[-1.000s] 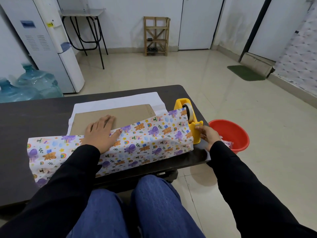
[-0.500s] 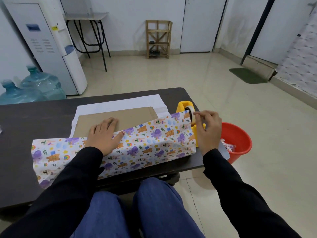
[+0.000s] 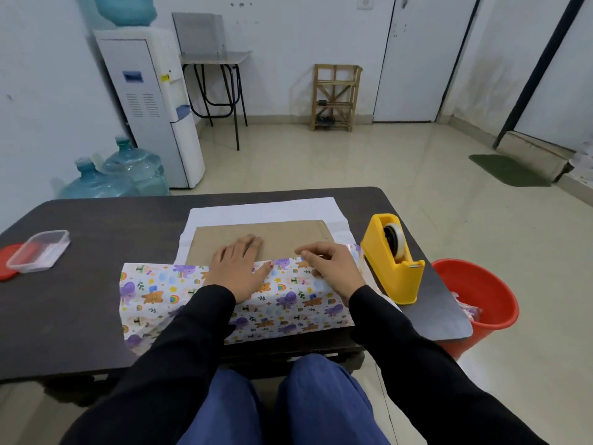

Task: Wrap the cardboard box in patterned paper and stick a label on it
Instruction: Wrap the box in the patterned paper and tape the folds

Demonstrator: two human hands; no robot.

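A flat brown cardboard box (image 3: 282, 234) lies on the dark table (image 3: 80, 300), on a sheet whose white underside (image 3: 256, 211) shows behind it. The near flap of patterned paper (image 3: 288, 303) is folded up over the box's front edge. My left hand (image 3: 239, 268) presses flat on that flap's edge, fingers straight and reaching onto the cardboard. My right hand (image 3: 330, 268) hovers over the flap's right part with curled fingers, pinching a short strip of clear tape (image 3: 349, 248) that is hard to see.
A yellow tape dispenser (image 3: 391, 271) stands at the table's right end. Beside the table on the floor is a red bucket (image 3: 481, 284). A clear plastic container (image 3: 38, 250) and a red lid (image 3: 6, 261) lie at the far left. My knees are under the near edge.
My right hand has left the tape dispenser and moved left over the paper flap. The left hand has stayed pressed on the flap. The camera has tilted up and shifted.
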